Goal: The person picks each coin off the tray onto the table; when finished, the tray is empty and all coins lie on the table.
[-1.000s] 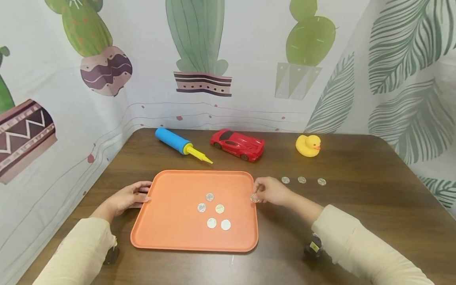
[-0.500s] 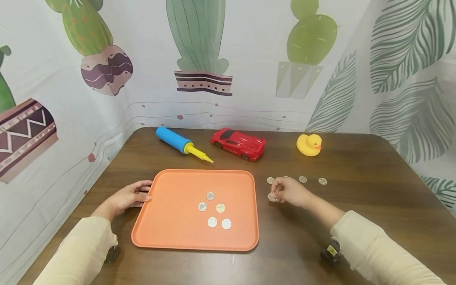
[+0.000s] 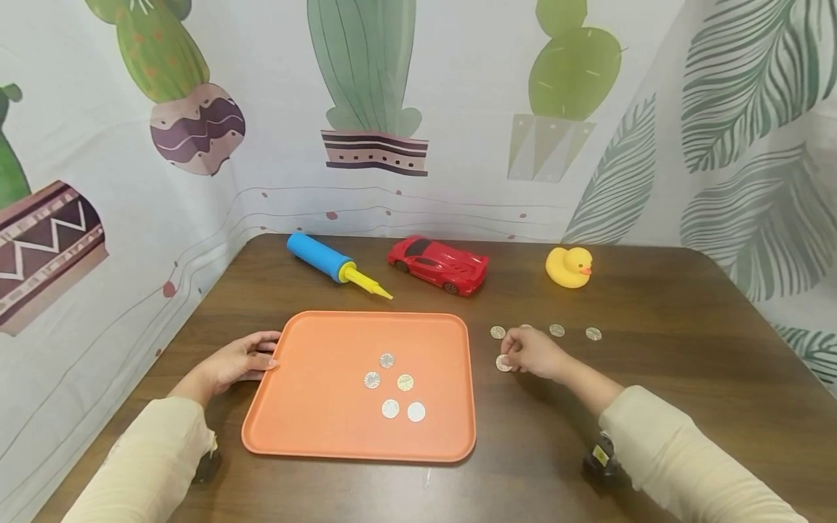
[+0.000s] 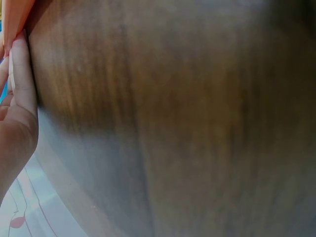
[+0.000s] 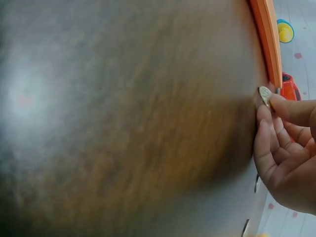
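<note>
My left hand holds the left rim of the orange tray, its thumb on the rim. The left wrist view has that hand against the tray's edge. Several silver-looking coins lie on the tray, among them a more golden coin near its middle. To the right of the tray, my right hand pinches a coin between thumb and fingers, close over the table. In the right wrist view the thumb presses the tilted coin, and the remaining fingers curl below it.
A row of coins lies behind my right hand, from a coin near the tray to a coin farther right. Along the table's back stand a blue-and-yellow pump, a red toy car and a yellow rubber duck.
My right hand has moved right, from the tray's right rim to the table beside it, with the coin in its fingers. Another coin now shows at the row's left end. The left hand stays put.
</note>
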Motion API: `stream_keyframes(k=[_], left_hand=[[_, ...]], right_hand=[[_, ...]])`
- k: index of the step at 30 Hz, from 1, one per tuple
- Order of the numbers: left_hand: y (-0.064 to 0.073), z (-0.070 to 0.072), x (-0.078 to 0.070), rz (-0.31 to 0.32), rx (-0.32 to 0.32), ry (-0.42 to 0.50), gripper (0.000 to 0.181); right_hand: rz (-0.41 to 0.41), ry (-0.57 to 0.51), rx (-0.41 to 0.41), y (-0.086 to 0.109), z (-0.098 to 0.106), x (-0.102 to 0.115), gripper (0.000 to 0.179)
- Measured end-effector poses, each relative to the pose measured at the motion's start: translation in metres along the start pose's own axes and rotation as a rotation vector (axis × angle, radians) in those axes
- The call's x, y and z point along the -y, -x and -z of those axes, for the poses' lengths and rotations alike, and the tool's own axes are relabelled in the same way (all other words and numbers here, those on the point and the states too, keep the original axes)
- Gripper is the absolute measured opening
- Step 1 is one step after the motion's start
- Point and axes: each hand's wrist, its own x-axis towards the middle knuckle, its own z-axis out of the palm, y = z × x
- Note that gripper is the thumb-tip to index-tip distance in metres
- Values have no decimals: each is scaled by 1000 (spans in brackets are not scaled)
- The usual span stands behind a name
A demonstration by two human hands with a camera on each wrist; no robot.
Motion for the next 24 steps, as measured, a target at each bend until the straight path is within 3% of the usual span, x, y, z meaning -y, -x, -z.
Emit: stream_keyframes(k=[8,24], left_hand=[[-1,1,1,8,2,-3,68],[0,1,-1,2,6,-5,67]], right_hand=[[7,177,-67,-3,-5,2,8],[0,231,-83,-3,-6,3,10]])
